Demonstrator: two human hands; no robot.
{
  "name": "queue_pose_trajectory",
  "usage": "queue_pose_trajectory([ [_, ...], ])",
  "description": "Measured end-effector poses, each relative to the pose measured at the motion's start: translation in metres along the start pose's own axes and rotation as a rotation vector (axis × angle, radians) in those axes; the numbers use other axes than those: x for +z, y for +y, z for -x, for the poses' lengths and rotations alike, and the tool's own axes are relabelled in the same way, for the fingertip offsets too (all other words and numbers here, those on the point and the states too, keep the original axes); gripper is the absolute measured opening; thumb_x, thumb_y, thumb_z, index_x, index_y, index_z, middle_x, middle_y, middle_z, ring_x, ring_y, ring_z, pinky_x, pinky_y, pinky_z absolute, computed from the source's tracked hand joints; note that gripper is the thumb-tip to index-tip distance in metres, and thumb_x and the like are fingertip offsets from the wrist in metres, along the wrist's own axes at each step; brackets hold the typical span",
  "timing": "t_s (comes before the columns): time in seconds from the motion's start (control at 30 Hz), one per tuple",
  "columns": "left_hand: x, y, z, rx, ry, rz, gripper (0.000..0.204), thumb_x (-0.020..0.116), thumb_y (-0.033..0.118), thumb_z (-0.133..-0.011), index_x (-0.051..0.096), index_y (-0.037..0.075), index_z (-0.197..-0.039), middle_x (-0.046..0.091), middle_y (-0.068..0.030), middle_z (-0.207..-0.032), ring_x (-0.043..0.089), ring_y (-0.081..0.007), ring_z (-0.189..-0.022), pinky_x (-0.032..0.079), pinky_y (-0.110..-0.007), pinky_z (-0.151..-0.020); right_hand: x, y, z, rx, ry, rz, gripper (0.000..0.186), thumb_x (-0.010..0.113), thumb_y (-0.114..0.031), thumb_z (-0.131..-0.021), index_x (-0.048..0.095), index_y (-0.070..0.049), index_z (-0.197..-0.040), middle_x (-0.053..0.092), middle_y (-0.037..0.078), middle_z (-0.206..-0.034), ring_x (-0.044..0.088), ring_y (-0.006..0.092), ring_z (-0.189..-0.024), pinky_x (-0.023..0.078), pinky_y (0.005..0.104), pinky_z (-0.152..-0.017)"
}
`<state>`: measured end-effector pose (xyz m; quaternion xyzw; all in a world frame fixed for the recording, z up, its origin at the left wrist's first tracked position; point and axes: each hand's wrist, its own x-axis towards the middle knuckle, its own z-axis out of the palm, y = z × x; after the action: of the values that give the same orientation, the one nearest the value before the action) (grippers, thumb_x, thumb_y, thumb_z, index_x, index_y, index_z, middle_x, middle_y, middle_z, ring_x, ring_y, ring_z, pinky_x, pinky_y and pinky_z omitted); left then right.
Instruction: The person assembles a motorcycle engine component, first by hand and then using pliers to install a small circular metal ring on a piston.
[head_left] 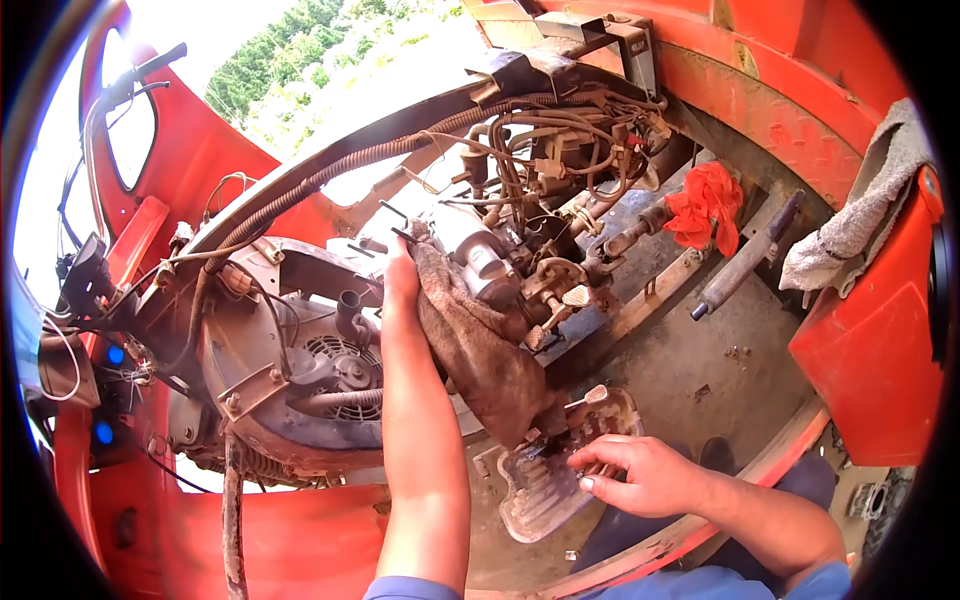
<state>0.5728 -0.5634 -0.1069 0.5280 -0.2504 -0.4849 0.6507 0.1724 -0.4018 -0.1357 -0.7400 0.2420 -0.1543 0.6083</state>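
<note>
My left hand (401, 272) reaches up to the engine (482, 262) beside several protruding metal studs. A dirty brown rag (485, 365) hangs from it across the engine's near side; the fingers are mostly hidden behind the cloth. My right hand (640, 475) is lower right, its thumb and fingers curled together over a shallow ribbed grey tray (540, 505). What those fingers pinch, if anything, is too small to make out. Small dark parts and a light-tipped bolt-like piece (596, 394) lie at the tray's far end.
Red body panels (250, 545) surround the open frame. A fan housing (345, 370) stands left of my left forearm, and wires and hoses (560, 140) tangle above the engine. Right of these are a red cloth (705, 205), a metal bar (750, 255) and a grey towel (860, 205).
</note>
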Motion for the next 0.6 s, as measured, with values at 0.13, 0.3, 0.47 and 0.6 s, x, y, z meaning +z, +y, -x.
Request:
queue_pose_trajectory([
  [0.13,-0.052,-0.011,-0.029,0.457,-0.074,-0.985,0.026,0.046,0.017,-0.104,0.064,-0.002,-0.107,0.069,-0.0202,-0.098,0.068,-0.0376,-0.094,0.055,-0.045,-0.084,0.015,-0.003,-0.005,-0.036,-0.107,0.018,0.033,0.067,-0.021,-0.099,0.067,-0.001,-0.125,0.070,0.014,-0.118,0.071,0.0237,-0.098,0.058,0.0347,-0.087],
  [0.3,-0.064,-0.015,-0.041,0.950,-0.002,-1.643,0.012,0.058,0.006,-0.087,0.063,-0.001,-0.094,0.066,-0.0254,-0.096,0.064,-0.0451,-0.091,0.053,-0.050,-0.079,0.026,0.003,-0.003,0.002,-0.146,0.085,0.040,0.067,-0.026,-0.099,0.064,-0.001,-0.130,0.069,0.015,-0.119,0.071,0.0247,-0.101,0.058,0.0364,-0.088],
  [0.47,-0.044,-0.014,-0.024,0.625,0.095,-1.027,0.032,0.063,0.022,-0.088,0.071,-0.005,-0.105,0.073,-0.0200,-0.094,0.066,-0.0262,-0.084,0.052,-0.039,-0.081,0.017,0.011,-0.001,-0.031,-0.083,0.179,0.044,0.066,-0.028,-0.098,0.062,-0.001,-0.132,0.069,0.018,-0.119,0.071,0.0305,-0.103,0.057,0.0407,-0.090],
  [0.6,-0.010,0.005,0.012,0.459,0.186,-1.109,0.039,0.065,0.026,-0.085,0.069,-0.007,-0.107,0.074,-0.0234,-0.100,0.071,-0.0315,-0.090,0.053,-0.041,-0.086,0.011,0.001,0.002,-0.037,-0.049,0.231,0.043,0.066,-0.029,-0.097,0.063,0.000,-0.129,0.069,0.019,-0.117,0.070,0.0340,-0.105,0.056,0.0429,-0.092],
])
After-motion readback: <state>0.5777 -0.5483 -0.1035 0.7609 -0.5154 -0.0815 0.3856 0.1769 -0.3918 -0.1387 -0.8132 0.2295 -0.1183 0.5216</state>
